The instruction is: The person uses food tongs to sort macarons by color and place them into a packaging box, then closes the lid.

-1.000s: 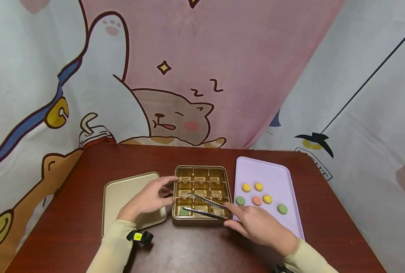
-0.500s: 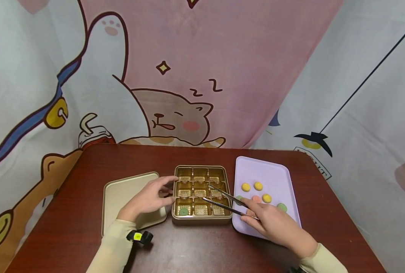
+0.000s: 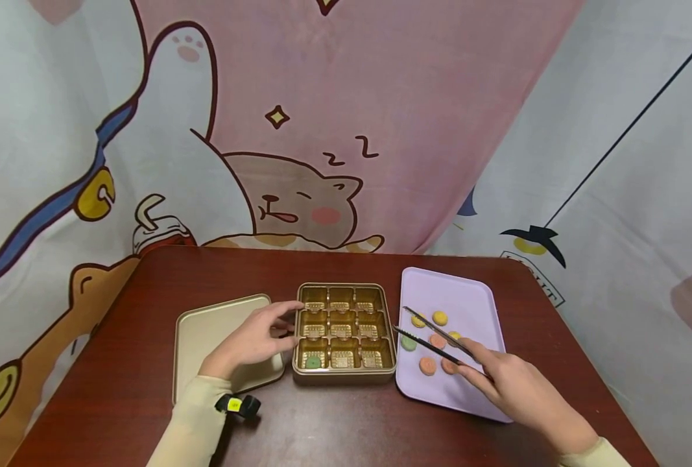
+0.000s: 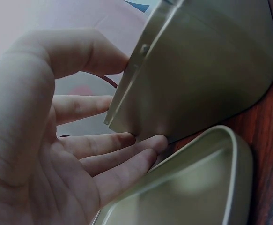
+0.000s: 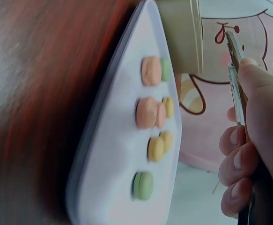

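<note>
My left hand [image 3: 258, 340] rests its fingertips against the left side of a gold tin box [image 3: 346, 377], also seen in the left wrist view [image 4: 206, 70]. The box has a grid of compartments; a green macaron [image 3: 313, 362] lies in the front-left one. My right hand [image 3: 515, 386] holds a pair of metal tongs [image 3: 430, 347], whose spread arms have nothing between their tips. They reach across a lilac tray [image 3: 451, 285], over several macarons: pink ones [image 5: 146, 112], yellow ones [image 5: 156, 149] and a green one [image 5: 143, 185] in the right wrist view.
A gold lid [image 3: 217, 324] lies left of the box, partly under my left hand. All of it stands on a dark red-brown wooden table [image 3: 299, 428]. A cartoon-printed cloth [image 3: 416, 130] hangs behind the table.
My right hand has moved right with the tongs, from above the box to above the tray. The green macaron stays in its compartment, and my left hand has kept its place.
</note>
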`<state>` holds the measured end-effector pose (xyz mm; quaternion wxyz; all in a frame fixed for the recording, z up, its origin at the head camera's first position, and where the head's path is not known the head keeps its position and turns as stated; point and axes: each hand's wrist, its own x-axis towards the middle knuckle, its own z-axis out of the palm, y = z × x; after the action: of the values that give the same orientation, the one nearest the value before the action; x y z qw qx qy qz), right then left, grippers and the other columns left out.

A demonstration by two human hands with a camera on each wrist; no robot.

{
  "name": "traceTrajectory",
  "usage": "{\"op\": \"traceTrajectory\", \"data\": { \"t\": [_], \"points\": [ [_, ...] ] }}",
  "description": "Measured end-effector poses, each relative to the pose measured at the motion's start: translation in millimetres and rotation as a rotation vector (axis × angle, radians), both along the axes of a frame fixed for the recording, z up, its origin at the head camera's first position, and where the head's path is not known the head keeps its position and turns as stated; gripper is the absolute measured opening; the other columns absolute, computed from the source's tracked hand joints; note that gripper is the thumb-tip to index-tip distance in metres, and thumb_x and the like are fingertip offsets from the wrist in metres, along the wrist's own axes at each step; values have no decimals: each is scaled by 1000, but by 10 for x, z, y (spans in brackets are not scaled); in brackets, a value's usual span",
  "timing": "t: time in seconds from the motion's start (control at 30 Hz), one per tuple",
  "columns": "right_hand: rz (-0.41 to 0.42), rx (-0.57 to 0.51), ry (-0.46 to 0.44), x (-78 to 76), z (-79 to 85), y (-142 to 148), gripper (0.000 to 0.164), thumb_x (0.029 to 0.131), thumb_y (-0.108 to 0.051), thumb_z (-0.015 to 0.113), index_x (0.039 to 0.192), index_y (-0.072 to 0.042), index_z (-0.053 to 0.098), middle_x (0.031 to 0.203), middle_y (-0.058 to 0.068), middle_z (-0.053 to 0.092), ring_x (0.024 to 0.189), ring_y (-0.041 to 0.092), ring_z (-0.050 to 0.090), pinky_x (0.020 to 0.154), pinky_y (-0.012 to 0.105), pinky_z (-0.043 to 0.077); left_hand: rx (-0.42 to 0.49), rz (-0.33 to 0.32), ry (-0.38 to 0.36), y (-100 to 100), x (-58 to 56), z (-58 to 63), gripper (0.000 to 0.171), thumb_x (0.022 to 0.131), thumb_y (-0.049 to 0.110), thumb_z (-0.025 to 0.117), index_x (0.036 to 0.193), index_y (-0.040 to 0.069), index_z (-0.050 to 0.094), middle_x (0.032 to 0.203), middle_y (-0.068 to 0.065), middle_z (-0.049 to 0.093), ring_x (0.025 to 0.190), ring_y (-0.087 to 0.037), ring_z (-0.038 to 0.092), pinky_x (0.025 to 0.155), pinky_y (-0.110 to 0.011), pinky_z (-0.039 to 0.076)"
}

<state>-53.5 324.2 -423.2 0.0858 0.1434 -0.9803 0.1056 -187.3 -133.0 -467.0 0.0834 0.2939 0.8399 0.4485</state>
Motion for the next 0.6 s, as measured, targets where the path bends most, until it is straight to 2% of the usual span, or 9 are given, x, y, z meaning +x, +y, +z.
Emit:
{"op": "traceTrajectory", "data": {
  "t": [0.17,0.37,0.6],
  "points": [
    [-31,33,-15,43,-35,118,44,98,-41,74,134,-14,68,69,-19,51,62,-3,43,52,23,42,5,0,-7,7,-3,-11,65,91,8,76,151,4,51,138,-18,62,112,-31,70,99,-44,61],
    [-33,50,11,64,-98,211,42,96,-41,76,128,-15,70,78,-15,64,65,-3,46,51,26,46,-13,10,-1,8,0,-22,65,91,9,76,151,6,52,138,-16,63,112,-29,70,99,-40,61],
    [-65,71,-50,54,-122,280,43,97,-46,73,129,-16,71,89,-9,73,67,-2,49,53,27,50,-6,10,-6,-2,2,-10,65,91,9,76,151,5,52,138,-17,63,113,-31,70,99,-41,61]
  ]
}}
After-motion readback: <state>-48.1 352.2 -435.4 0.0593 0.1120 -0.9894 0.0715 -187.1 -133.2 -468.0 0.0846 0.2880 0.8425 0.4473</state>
